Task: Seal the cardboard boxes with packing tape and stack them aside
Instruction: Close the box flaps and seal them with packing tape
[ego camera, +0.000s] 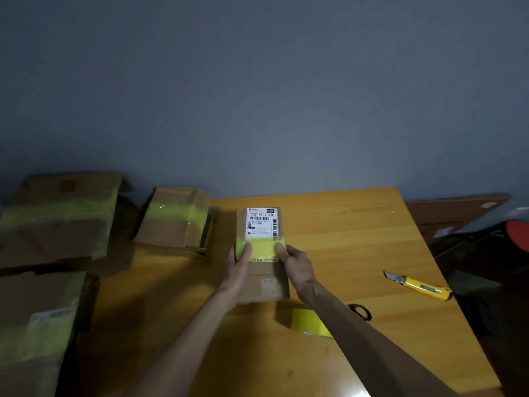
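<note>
A small cardboard box (267, 285) with a white shipping label lies in the middle of the wooden table (357, 239). A strip of yellow tape (262, 249) runs across its top. My left hand (239, 267) rests on the box's left edge with its thumb pressing the tape. My right hand (294, 265) lies on the right edge, thumb on the tape as well. The yellow tape roll (310, 322) sits on the table just in front of the box, partly hidden by my right forearm.
Three cardboard boxes with yellow tape stand at the left: one at the back left (60, 219), one beside it (174, 217), one at the front left (37, 330). A yellow utility knife (420, 286) lies at the right. A dark ring (360, 310) lies near my right forearm.
</note>
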